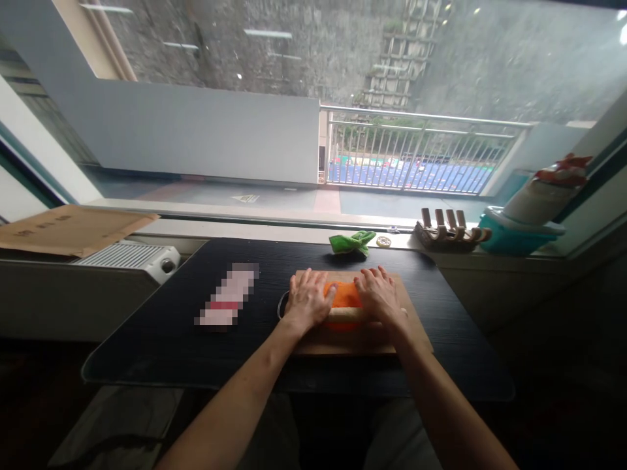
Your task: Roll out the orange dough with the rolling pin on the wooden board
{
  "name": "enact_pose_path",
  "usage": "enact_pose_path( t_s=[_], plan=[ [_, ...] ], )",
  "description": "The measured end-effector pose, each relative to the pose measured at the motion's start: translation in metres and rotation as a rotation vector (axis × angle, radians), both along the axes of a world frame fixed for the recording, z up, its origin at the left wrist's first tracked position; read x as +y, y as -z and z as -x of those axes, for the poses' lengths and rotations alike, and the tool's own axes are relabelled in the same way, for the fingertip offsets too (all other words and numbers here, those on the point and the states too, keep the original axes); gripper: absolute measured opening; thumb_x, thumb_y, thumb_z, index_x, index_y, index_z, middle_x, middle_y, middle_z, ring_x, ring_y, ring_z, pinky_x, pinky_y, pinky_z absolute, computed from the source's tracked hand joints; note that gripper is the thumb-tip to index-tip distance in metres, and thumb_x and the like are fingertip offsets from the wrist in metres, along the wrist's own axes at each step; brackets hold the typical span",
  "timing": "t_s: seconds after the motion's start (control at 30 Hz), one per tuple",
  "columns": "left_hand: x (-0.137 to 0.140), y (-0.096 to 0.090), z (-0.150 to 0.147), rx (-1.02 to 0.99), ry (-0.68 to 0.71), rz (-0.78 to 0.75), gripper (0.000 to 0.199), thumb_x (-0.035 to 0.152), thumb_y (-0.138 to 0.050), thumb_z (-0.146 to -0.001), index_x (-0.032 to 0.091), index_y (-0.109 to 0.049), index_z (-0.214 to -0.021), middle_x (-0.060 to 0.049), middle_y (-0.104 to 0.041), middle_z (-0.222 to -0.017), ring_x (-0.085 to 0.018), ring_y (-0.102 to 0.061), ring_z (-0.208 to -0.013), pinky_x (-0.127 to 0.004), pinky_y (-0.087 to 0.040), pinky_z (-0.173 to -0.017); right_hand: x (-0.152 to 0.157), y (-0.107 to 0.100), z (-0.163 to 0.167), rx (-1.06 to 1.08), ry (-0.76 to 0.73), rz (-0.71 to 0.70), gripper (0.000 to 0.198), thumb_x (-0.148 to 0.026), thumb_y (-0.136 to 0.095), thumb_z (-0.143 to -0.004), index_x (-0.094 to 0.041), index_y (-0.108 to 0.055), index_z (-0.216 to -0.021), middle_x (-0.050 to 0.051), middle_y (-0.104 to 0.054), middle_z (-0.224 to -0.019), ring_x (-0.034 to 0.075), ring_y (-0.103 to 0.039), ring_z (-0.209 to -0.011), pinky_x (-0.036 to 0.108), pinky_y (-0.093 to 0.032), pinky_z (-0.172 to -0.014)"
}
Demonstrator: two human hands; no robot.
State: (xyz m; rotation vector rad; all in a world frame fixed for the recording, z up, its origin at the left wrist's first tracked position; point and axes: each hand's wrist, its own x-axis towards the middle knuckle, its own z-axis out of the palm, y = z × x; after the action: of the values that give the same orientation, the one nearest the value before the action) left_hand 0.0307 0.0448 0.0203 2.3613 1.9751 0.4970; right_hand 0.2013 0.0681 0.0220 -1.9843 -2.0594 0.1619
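A light wooden rolling pin (345, 314) lies crosswise on an orange flattened sheet (345, 295), maybe dough or clay; its material is not clear. Both rest on a brown board (414, 334) on the black table. My left hand (308, 299) is laid flat over the pin's left part, fingers stretched forward and thumb pointing inward. Over the right part lies my right hand (381, 294), its fingers also extended and apart. The palms hide both ends of the orange sheet and much of the pin. A thin loop (281, 305) shows at the board's left edge.
A pixelated pinkish item (228, 297) lies on the black table (161, 333) at left. Behind the board are a green cloth (351, 243) and a small round item (383, 241). The window sill holds a dark rack (443, 235) and a teal bin (512, 232).
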Motion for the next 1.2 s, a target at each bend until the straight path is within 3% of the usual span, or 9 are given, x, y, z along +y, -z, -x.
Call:
enact_pose_path(
  t_s=[0.27, 0.47, 0.57, 0.7, 0.77, 0.83, 1.03, 1.1, 1.2],
  plan=[
    [-0.035, 0.001, -0.001, 0.021, 0.063, -0.091, 0.051, 0.047, -0.029, -0.093, 0.018, -0.053, -0.126, -0.010, -0.056, -0.129, -0.030, -0.035, -0.130, -0.056, -0.020, -0.108, -0.022, 0.002, 0.001, -0.018, 0.024, -0.041, 0.040, -0.037, -0.035, -0.092, -0.017, -0.056, -0.120, 0.008, -0.052, -0.131, 0.024, -0.028, -0.133, 0.038, -0.020, -0.107],
    [-0.073, 0.008, 0.000, 0.036, 0.149, -0.209, 0.044, 0.042, -0.035, -0.092, 0.019, -0.053, -0.126, -0.010, -0.054, -0.132, -0.028, -0.035, -0.131, -0.054, -0.015, -0.112, -0.062, 0.008, -0.003, -0.034, -0.001, -0.156, 0.038, -0.035, -0.035, -0.092, -0.021, -0.057, -0.119, 0.004, -0.051, -0.133, 0.021, -0.023, -0.135, 0.036, -0.019, -0.108],
    [-0.058, 0.007, 0.000, 0.038, 0.164, -0.186, 0.045, 0.043, -0.036, -0.092, 0.022, -0.051, -0.128, -0.008, -0.054, -0.133, -0.028, -0.035, -0.132, -0.056, -0.017, -0.111, -0.055, 0.012, -0.004, -0.045, -0.007, -0.176, 0.037, -0.036, -0.033, -0.093, -0.022, -0.058, -0.117, 0.004, -0.052, -0.132, 0.022, -0.022, -0.136, 0.038, -0.018, -0.108],
    [-0.008, -0.006, -0.003, 0.029, 0.071, -0.132, 0.046, 0.041, -0.033, -0.093, 0.017, -0.052, -0.127, -0.010, -0.056, -0.130, -0.029, -0.037, -0.130, -0.057, -0.021, -0.109, -0.010, 0.004, -0.001, -0.024, 0.032, -0.085, 0.039, -0.036, -0.034, -0.093, -0.019, -0.056, -0.120, 0.007, -0.052, -0.131, 0.026, -0.027, -0.134, 0.042, -0.022, -0.106],
    [0.003, -0.009, -0.004, 0.028, 0.051, -0.122, 0.046, 0.040, -0.031, -0.093, 0.016, -0.051, -0.127, -0.010, -0.057, -0.129, -0.028, -0.037, -0.130, -0.057, -0.022, -0.109, 0.000, 0.001, 0.000, -0.015, 0.028, -0.073, 0.040, -0.035, -0.033, -0.094, -0.018, -0.055, -0.122, 0.007, -0.052, -0.132, 0.025, -0.026, -0.134, 0.042, -0.022, -0.106],
    [-0.007, -0.005, -0.002, 0.035, 0.062, -0.119, 0.046, 0.040, -0.032, -0.093, 0.017, -0.051, -0.128, -0.009, -0.055, -0.131, -0.028, -0.037, -0.131, -0.055, -0.022, -0.109, -0.011, 0.005, -0.002, -0.018, 0.003, -0.103, 0.041, -0.037, -0.032, -0.094, -0.019, -0.054, -0.124, 0.006, -0.050, -0.135, 0.024, -0.022, -0.136, 0.042, -0.020, -0.107],
    [-0.074, 0.015, 0.008, 0.085, 0.164, -0.188, 0.046, 0.038, -0.038, -0.092, 0.022, -0.045, -0.134, -0.006, -0.045, -0.141, -0.028, -0.033, -0.134, -0.055, -0.019, -0.110, -0.088, 0.023, -0.007, -0.116, -0.090, -0.261, 0.042, -0.036, -0.031, -0.093, -0.023, -0.055, -0.124, 0.003, -0.046, -0.139, 0.022, -0.015, -0.139, 0.043, -0.015, -0.111],
    [-0.068, 0.013, 0.006, 0.073, 0.143, -0.184, 0.045, 0.038, -0.038, -0.091, 0.022, -0.047, -0.132, -0.006, -0.046, -0.141, -0.028, -0.033, -0.134, -0.055, -0.018, -0.111, -0.083, 0.019, -0.006, -0.120, -0.096, -0.264, 0.041, -0.035, -0.032, -0.093, -0.023, -0.055, -0.123, 0.003, -0.047, -0.138, 0.022, -0.014, -0.139, 0.043, -0.014, -0.111],
    [-0.027, 0.004, 0.001, 0.040, 0.053, -0.111, 0.046, 0.040, -0.034, -0.092, 0.019, -0.049, -0.130, -0.009, -0.049, -0.138, -0.029, -0.033, -0.134, -0.056, -0.020, -0.110, -0.042, 0.006, -0.004, -0.078, -0.071, -0.199, 0.040, -0.036, -0.033, -0.093, -0.021, -0.055, -0.123, 0.006, -0.049, -0.135, 0.024, -0.016, -0.139, 0.043, -0.016, -0.110]
  ],
)
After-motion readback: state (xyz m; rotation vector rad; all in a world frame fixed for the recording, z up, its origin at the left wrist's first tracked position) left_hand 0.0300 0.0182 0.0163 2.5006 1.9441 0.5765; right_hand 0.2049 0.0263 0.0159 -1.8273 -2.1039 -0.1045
